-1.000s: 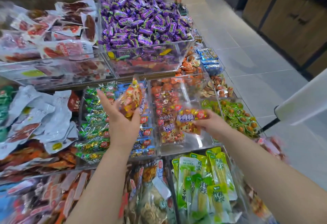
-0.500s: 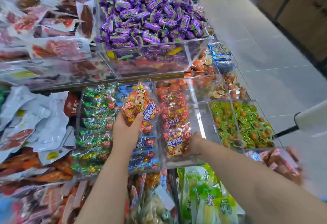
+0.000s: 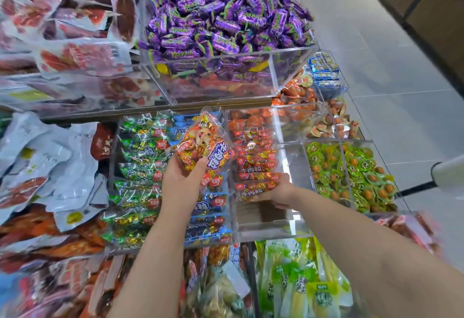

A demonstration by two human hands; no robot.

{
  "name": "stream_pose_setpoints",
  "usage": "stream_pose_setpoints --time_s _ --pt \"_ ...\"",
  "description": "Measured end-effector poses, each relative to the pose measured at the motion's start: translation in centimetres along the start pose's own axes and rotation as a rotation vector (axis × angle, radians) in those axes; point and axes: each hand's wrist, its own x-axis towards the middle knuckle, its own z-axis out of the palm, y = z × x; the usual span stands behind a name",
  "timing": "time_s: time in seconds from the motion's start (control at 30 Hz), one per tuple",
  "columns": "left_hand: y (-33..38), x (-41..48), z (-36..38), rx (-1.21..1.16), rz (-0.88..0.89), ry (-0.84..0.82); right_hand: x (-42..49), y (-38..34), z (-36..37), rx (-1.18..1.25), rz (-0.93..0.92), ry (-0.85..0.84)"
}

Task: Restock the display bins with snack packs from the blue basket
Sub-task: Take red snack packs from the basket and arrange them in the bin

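Observation:
My left hand grips an orange and blue snack pack, holding it upright above the bin of green and blue packs. My right hand reaches into the clear acrylic bin to the right and holds the nearest red snack pack at the front of a row of red packs. The near part of that bin shows its bare bottom. The blue basket is out of view.
A raised clear bin heaped with purple candies stands behind. Green round snacks fill bins to the right, white pouches lie at left, green packs sit below. A white handle pokes in from the right over the tiled floor.
My right hand carried a red pack down into the clear bin and now holds it against the row. My left hand lowered its pack slightly. The view moved closer.

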Motion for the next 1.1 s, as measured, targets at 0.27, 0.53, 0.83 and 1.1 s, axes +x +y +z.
stream_pose_setpoints --time_s 0.27,0.53,0.83,1.1 --pt "0.3 -0.4 0.0 -0.080 -0.012 0.000 -1.0 -0.2 0.2 -0.020 -0.136 0.237" --pt "1.3 -0.6 0.0 -0.170 -0.035 -0.032 -2.9 -1.1 -1.0 -0.028 -0.057 0.110" --pt "3.7 -2.7 2.2 -0.457 -0.032 -0.174 -12.8 -5.8 -1.5 0.341 -0.338 -0.072" --pt "5.3 -5.1 4.7 -0.254 0.013 -0.326 -14.9 -6.8 -0.4 0.700 -0.402 -0.357"
